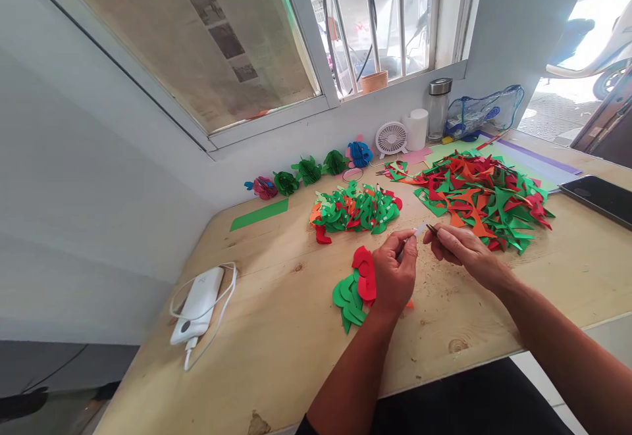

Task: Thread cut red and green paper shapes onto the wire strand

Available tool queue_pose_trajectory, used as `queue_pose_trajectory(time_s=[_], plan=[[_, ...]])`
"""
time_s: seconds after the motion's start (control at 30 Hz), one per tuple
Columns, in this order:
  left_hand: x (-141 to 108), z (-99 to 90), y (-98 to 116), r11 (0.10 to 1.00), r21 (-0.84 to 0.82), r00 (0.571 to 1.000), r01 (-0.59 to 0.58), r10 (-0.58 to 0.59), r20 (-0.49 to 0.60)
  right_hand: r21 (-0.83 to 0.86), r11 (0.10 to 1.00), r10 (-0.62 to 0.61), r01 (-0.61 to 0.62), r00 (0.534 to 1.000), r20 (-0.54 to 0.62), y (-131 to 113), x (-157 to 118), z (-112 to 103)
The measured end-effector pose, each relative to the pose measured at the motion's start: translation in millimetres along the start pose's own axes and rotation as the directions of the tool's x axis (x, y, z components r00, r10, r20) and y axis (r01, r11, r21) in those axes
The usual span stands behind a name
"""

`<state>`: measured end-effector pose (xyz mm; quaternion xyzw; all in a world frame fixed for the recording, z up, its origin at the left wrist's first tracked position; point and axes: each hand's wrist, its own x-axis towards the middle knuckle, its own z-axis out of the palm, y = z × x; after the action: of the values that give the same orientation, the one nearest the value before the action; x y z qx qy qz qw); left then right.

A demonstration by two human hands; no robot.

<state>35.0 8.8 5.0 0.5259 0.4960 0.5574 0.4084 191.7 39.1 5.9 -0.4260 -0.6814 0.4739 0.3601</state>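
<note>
My left hand [399,270] is closed in a pinch above the table, just beyond a small pile of red and green paper cutouts [349,295]. At its fingertips shows a small white strip [420,229]; whether anything else is in the pinch is hidden. My right hand [457,247] grips what look like dark tweezers [431,229], their tip close to the strip. Beyond my hands lies a heap of green, red and orange cutouts [363,208] with small white patches. A larger heap of paper scraps [488,195] lies to the right.
A white power bank [198,303] with a looped cable lies at left, near a green paper strip [259,215]. Along the wall stand folded-paper figures [309,170], a small fan [392,139], a white roll [417,129] and a glass bottle [438,111]. A phone [600,198] rests at right.
</note>
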Motion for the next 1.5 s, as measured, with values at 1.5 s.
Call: queue_pose_trajectory(time_s=[1.5], plan=[[-0.4,0.1,-0.1,0.990,0.111,0.996,-0.084,0.078,0.053,-0.199,0.979,-0.060,0.029,0.987,-0.152,-8.0,0.6,2.5]])
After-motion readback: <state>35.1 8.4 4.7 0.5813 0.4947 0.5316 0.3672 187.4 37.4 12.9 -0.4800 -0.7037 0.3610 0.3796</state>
